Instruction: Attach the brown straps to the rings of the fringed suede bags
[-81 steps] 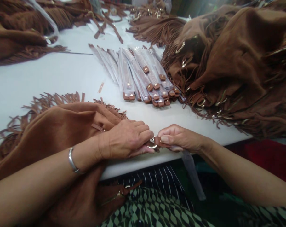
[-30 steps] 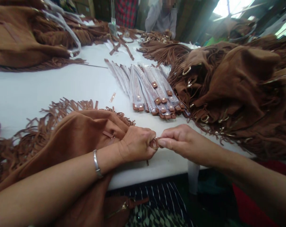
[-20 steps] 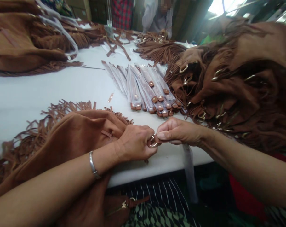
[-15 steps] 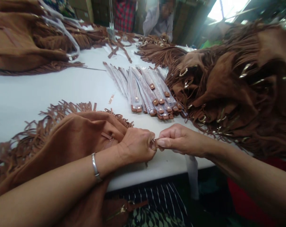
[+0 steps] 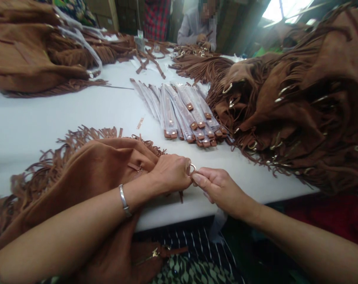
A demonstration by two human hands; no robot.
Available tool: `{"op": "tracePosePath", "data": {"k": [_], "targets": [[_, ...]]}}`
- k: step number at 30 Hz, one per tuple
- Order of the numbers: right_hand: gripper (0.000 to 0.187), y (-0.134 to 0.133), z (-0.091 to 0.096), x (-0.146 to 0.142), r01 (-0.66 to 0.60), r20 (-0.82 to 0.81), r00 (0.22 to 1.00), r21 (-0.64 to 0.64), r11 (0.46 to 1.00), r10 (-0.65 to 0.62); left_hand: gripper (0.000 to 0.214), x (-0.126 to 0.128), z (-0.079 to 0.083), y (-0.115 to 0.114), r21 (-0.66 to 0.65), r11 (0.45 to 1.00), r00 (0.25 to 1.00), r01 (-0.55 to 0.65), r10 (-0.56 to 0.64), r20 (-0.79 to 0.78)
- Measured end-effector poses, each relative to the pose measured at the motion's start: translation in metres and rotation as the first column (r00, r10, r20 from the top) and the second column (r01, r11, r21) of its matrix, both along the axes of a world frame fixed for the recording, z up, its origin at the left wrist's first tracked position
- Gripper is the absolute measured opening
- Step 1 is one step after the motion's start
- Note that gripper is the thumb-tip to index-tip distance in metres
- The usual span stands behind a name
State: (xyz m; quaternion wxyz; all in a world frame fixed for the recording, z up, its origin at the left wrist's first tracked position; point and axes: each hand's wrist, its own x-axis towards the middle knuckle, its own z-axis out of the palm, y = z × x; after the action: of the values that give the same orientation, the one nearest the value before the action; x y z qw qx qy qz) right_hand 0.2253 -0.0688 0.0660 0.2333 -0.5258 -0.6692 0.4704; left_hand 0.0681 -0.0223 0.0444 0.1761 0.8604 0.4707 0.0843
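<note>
My left hand (image 5: 174, 171) is closed around a metal ring (image 5: 193, 167), whose curved edge shows above the knuckles. Beneath that forearm lies a brown fringed suede bag (image 5: 96, 173), partly hanging over the table's near edge. Thumb and fingers of my right hand (image 5: 222, 188) pinch a small brown strap end right at the ring. A plastic-wrapped length (image 5: 218, 227) hangs below this hand, and it looks like the rest of that strap. Whether the strap end passes through the ring is hidden by my fingers.
Several plastic-wrapped straps (image 5: 179, 108) lie fanned out beyond my hands. A big heap of fringed bags (image 5: 285, 98) with metal rings rises on the right. More brown bags (image 5: 25, 55) are at the far left. Across the white table (image 5: 63, 114) sits a person (image 5: 193, 29).
The ring has come into clearer view above my left fist. My right hand has turned and shifted slightly, its wrist lower, and the hanging plastic has swung left.
</note>
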Motion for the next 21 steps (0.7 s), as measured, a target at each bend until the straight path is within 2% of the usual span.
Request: {"op": "tracePosePath", "data": {"k": [2,4,9,12,14,15,17,19,21], "targets": [[0.041,0.013,0.01,0.011,-0.073,-0.082,0.995,-0.261,0.963,0.053,0.022,-0.003,0.001,-0.001,0.035,0.995,0.996,0.091,-0.092,0.02],[0.046,0.027,0.019,0.019,-0.124,-0.143,0.987,-0.394,0.911,0.072,0.021,-0.008,0.001,-0.001,0.129,0.982,0.988,0.141,-0.147,0.04],[0.044,0.052,0.019,0.027,-0.26,-0.31,0.943,-0.448,0.855,0.124,0.016,-0.015,-0.001,-0.002,0.288,0.946,0.988,0.149,-0.154,-0.003],[0.044,0.059,0.013,0.025,-0.304,-0.347,0.927,-0.465,0.831,0.145,0.013,-0.016,-0.002,0.0,0.318,0.932,0.985,0.173,-0.155,-0.081],[0.045,0.065,0.01,0.02,-0.326,-0.341,0.924,-0.474,0.818,0.171,0.011,-0.017,-0.001,0.005,0.301,0.943,0.987,0.145,-0.116,-0.111],[0.046,0.068,0.009,0.017,-0.32,-0.323,0.929,-0.466,0.825,0.178,0.01,-0.018,-0.001,0.009,0.287,0.951,0.99,0.114,-0.084,-0.115],[0.049,0.076,0.006,0.01,-0.274,-0.233,0.952,-0.362,0.891,0.198,0.01,-0.02,0.0,0.018,0.263,0.964,0.993,0.03,0.0,-0.114],[0.052,0.087,0.004,0.004,-0.215,-0.126,0.973,-0.177,0.96,0.195,0.011,-0.024,0.001,0.028,0.253,0.967,0.991,-0.035,0.067,-0.117],[0.055,0.096,0.003,0.001,-0.179,-0.063,0.982,-0.003,0.984,0.179,0.016,-0.03,-0.001,0.034,0.255,0.965,0.986,-0.065,0.101,-0.131]]}}
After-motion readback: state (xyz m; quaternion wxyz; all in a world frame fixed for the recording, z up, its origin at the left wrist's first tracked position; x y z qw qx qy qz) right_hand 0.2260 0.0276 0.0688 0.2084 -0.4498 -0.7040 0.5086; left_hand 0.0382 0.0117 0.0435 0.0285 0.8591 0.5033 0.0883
